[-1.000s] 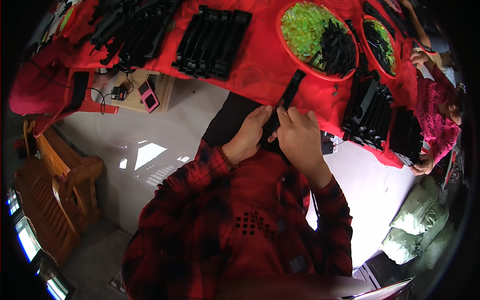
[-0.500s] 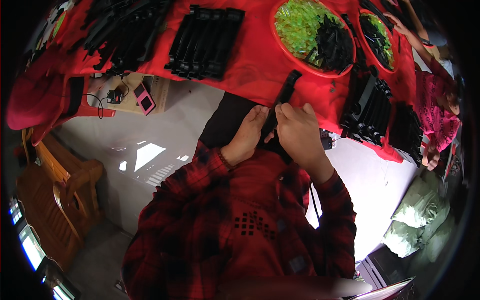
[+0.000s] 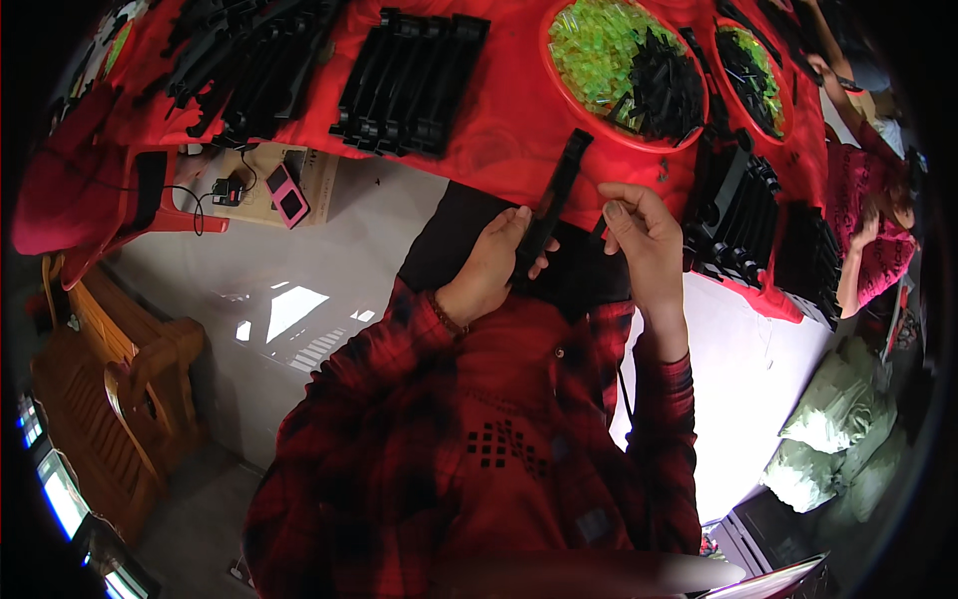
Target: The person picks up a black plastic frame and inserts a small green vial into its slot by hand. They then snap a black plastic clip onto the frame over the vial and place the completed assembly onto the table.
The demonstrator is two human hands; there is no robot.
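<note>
My left hand (image 3: pixel 489 262) is closed round the lower end of a long black plastic bar (image 3: pixel 555 196), which slants up and away to the right over my lap. To the right, apart from the bar, my right hand (image 3: pixel 647 235) pinches a small black strip (image 3: pixel 601 226) between thumb and fingers. Beyond it on the red-covered table stands a round red-orange bowl (image 3: pixel 548 75). Inside are translucent yellow-green pieces (image 3: pixel 594 50) and a heap of small black strips (image 3: pixel 667 90).
A row of black bars (image 3: pixel 409 85) lies left of the bowl, with a looser pile (image 3: pixel 254 70) farther left. More bars (image 3: pixel 738 210) are stacked at the right. A second bowl (image 3: pixel 785 100) stands beyond. A wooden chair (image 3: pixel 110 399) and pale sacks (image 3: pixel 833 419) flank me; another person's arm (image 3: pixel 856 265) is far right.
My right hand has moved off the bar to the right, with a small black strip now showing in its fingers. The bar has shifted slightly left and stands steeper in my left hand.
</note>
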